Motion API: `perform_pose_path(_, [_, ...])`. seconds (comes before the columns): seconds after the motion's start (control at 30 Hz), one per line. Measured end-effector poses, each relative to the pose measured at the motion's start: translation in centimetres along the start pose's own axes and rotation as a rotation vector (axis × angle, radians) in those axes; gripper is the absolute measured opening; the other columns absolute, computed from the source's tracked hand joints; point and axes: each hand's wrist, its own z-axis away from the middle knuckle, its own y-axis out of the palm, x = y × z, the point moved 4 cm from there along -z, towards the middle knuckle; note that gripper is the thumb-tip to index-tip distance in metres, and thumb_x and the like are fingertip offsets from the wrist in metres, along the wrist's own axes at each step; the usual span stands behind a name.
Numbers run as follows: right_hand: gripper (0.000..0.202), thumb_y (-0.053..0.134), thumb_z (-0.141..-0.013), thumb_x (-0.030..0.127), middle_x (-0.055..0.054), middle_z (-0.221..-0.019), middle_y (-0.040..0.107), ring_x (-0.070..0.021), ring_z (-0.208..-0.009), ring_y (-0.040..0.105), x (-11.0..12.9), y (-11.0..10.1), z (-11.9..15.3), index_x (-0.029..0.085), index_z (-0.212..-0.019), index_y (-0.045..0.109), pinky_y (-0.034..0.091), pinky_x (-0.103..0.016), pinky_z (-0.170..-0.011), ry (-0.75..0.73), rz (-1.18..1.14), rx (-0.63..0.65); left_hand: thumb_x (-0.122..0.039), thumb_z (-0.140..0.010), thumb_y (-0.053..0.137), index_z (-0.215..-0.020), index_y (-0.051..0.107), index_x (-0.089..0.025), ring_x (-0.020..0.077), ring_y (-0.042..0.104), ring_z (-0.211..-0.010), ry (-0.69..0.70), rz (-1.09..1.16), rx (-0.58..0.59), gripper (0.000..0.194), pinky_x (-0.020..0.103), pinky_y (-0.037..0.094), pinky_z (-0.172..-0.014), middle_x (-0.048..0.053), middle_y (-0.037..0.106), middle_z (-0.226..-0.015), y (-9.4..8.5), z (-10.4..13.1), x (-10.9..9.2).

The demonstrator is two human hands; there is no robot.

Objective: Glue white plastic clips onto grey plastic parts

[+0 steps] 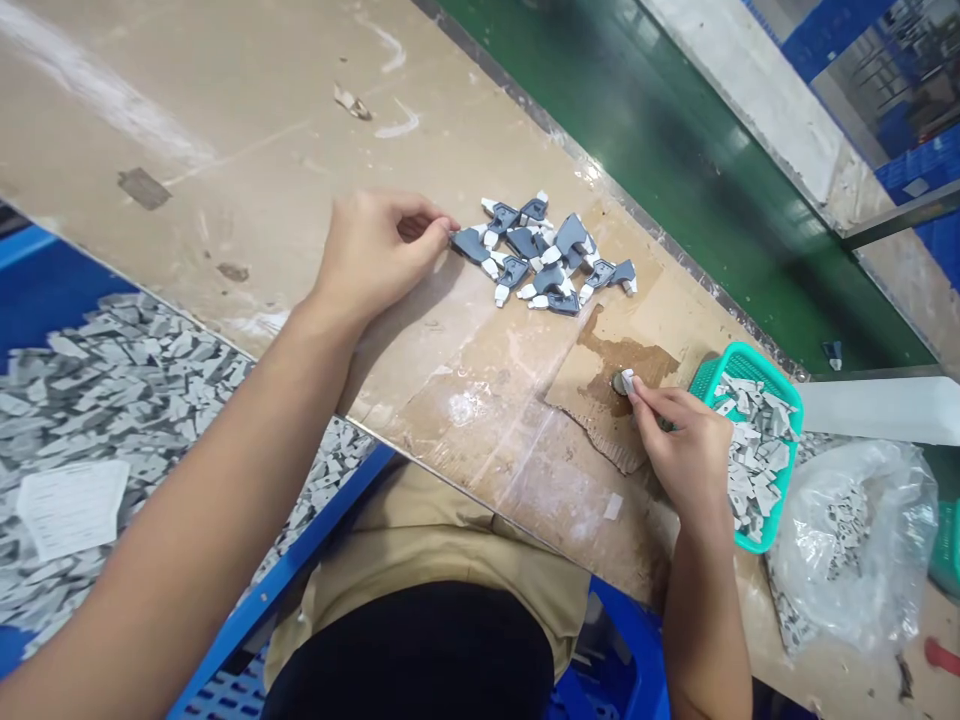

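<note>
My left hand (pixel 382 250) reaches across the worn brown worktable (pixel 247 150) and pinches a blue-grey plastic part (pixel 469 243) at the left edge of a small pile of blue-grey and white parts (pixel 547 255). My right hand (pixel 686 440) rests on a torn piece of cardboard (pixel 592 370) and holds a small white-grey piece (pixel 624 381) between thumb and fingertips, pressing it down against the cardboard. The part of that piece under the fingers is hidden.
A teal basket (pixel 750 360) of grey-white pieces stands right of my right hand. A clear plastic bag (pixel 855 540) with more pieces lies at the far right. A blue bin (pixel 30 300) full of grey pieces sits below the table's left edge. A green conveyor belt (pixel 675 150) runs beyond.
</note>
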Motion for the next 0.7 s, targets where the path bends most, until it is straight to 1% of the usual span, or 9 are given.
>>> perform_pose_path(0.1, [0.02, 0.059, -0.094, 0.027, -0.006, -0.086, 0.076, -0.0154, -0.073, 0.071, 0.04, 0.1, 0.06, 0.019, -0.098, 0.078, 0.057, -0.025, -0.069, -0.023, 0.023, -0.004, -0.028, -0.09, 0.053, -0.105, 0.073, -0.004, 0.0148, 0.065, -0.088, 0.02, -0.01, -0.001, 0.035, 0.029, 0.049, -0.089, 0.001, 0.071, -0.087, 0.06, -0.03, 0.02])
perform_pose_path(0.27, [0.019, 0.061, -0.093, 0.026, -0.005, -0.082, 0.075, -0.0148, -0.069, 0.069, 0.1, 0.09, 0.07, 0.018, -0.095, 0.078, 0.056, -0.025, -0.065, -0.045, 0.044, -0.011, -0.016, -0.084, 0.061, -0.094, 0.076, -0.01, 0.0155, 0.068, -0.079, 0.089, 0.036, -0.098, 0.02, 0.032, 0.055, -0.087, 0.001, 0.072, -0.079, 0.15, -0.14, 0.35])
perform_pose_path(0.5, [0.017, 0.063, -0.092, 0.022, -0.006, -0.082, 0.076, -0.0156, -0.07, 0.07, 0.24, 0.09, 0.02, 0.017, -0.093, 0.078, 0.055, -0.025, -0.064, -0.054, 0.056, -0.005, -0.012, -0.084, 0.062, -0.094, 0.076, -0.01, 0.0172, 0.069, -0.08, 0.09, 0.045, -0.084, 0.018, 0.04, 0.055, -0.09, -0.001, 0.069, -0.076, 0.2, -0.24, 0.5])
perform_pose_path(0.6, [0.016, 0.063, -0.091, 0.021, -0.005, -0.082, 0.076, -0.0152, -0.07, 0.07, 0.33, 0.1, -0.03, 0.016, -0.093, 0.078, 0.055, -0.025, -0.065, -0.066, 0.067, -0.001, -0.015, -0.085, 0.06, -0.096, 0.076, -0.009, 0.0176, 0.069, -0.08, 0.109, 0.036, -0.072, 0.02, 0.043, 0.054, -0.09, -0.002, 0.068, -0.076, 0.19, -0.27, 0.52])
perform_pose_path(0.7, [0.016, 0.063, -0.091, 0.021, -0.005, -0.082, 0.075, -0.015, -0.07, 0.07, 0.4, 0.11, -0.09, 0.016, -0.092, 0.078, 0.055, -0.025, -0.065, -0.073, 0.069, -0.002, -0.018, -0.086, 0.057, -0.097, 0.075, -0.009, 0.0175, 0.068, -0.081, 0.121, 0.032, -0.068, 0.024, 0.044, 0.053, -0.088, -0.002, 0.067, -0.077, 0.22, -0.21, 0.53])
